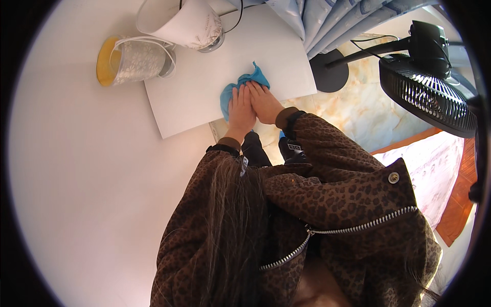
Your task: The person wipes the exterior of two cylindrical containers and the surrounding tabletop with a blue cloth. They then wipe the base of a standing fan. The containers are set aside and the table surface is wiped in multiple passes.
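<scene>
A crumpled blue cloth lies on the white tabletop, close to its front edge. My left hand rests flat on the middle of it, fingers pointing away from me. My right hand presses on the cloth's right part, its fingertips side by side with those of the left. Both hands hold the cloth against the surface. One twisted corner of it sticks up beyond my fingers. The underside of the cloth is hidden.
A white-shaded lamp and a patterned lamp with a yellow-lined shade lie tipped at the back left, cords loose. Blue curtains hang at the back right. A black fan stands right on the marbled floor. A wall is at left.
</scene>
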`<state>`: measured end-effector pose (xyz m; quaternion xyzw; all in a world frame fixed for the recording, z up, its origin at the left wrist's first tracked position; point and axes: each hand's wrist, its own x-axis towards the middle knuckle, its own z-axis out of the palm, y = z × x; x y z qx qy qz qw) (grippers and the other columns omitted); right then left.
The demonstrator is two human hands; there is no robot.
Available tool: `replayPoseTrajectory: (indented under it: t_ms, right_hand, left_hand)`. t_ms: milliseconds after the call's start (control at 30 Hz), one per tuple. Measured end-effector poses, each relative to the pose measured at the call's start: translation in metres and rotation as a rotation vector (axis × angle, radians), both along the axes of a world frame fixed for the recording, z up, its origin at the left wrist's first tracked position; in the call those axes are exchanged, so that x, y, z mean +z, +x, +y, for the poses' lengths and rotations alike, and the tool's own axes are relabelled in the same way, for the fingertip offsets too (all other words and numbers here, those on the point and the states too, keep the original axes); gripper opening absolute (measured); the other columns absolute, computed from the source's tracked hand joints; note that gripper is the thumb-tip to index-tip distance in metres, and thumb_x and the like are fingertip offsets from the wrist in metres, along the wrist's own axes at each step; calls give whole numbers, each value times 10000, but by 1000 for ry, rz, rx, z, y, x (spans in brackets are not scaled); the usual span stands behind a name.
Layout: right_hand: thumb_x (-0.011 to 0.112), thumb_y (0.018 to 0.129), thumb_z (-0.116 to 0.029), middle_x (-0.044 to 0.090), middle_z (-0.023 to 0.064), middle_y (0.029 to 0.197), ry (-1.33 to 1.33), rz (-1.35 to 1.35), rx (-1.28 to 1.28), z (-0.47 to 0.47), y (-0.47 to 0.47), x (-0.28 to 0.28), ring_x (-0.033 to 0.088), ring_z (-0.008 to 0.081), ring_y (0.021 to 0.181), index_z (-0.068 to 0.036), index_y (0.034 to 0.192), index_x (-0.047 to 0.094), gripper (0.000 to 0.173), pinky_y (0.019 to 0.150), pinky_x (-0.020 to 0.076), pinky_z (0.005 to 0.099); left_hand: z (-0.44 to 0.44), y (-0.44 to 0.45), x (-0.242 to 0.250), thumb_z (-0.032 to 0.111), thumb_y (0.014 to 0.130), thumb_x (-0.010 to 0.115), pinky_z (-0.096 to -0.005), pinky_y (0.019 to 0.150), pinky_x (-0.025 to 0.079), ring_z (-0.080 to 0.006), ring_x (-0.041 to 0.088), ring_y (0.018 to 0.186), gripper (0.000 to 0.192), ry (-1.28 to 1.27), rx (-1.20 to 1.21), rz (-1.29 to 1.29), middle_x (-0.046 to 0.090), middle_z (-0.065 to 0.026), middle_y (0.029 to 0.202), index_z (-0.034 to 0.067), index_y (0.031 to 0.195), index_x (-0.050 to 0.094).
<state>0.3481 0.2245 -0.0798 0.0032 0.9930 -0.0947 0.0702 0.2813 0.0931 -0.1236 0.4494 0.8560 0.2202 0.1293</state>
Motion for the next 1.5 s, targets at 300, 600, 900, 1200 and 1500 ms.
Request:
replayPoseTrajectory:
  t_ms: [300, 600, 900, 1200, 1500]
  right_hand:
    - [601, 780, -142, 318, 295, 1503, -46, 2, 38, -12, -44, -1, 275, 432, 1422, 136, 1419, 360, 737, 1151, 262, 491]
    - [612, 749, -189, 361, 269, 1478, 55, 73, 92, -42, -121, -17, 309, 402, 1390, 123, 1406, 395, 759, 1108, 309, 488]
    - [570, 796, -204, 364, 283, 1491, 106, 59, 142, -51, -187, -33, 336, 411, 1389, 134, 1396, 413, 706, 1110, 329, 463]
    - [572, 808, -207, 371, 286, 1480, 77, 109, 165, -41, -234, -42, 399, 392, 1336, 116, 1390, 432, 681, 1065, 380, 454]
    - [561, 825, -213, 345, 244, 1516, 137, 98, 140, -45, -225, -33, 346, 382, 1387, 82, 1430, 399, 693, 1082, 350, 503]
  left_hand:
    - [-14, -42, -1, 171, 884, 591, -519, 1119, 270, -427, 250, 1444, 720, 15, 5, 46, 312, -183, 1550, 5, 1505, 267]
    - [-42, -114, -10, 138, 873, 560, -529, 1061, 318, -438, 332, 1391, 634, 93, 68, 138, 395, -198, 1490, -28, 1451, 359]
    - [-56, -177, -28, 211, 916, 538, -511, 1121, 289, -383, 276, 1447, 656, 70, 107, 128, 343, -143, 1548, 54, 1506, 300]
    - [-46, -220, -41, 229, 916, 537, -453, 1156, 242, -338, 266, 1456, 650, 59, 169, 184, 368, -107, 1534, 74, 1505, 310]
    - [-44, -210, -32, 259, 911, 546, -465, 1121, 278, -357, 307, 1430, 646, 73, 193, 258, 372, -108, 1531, 76, 1493, 335]
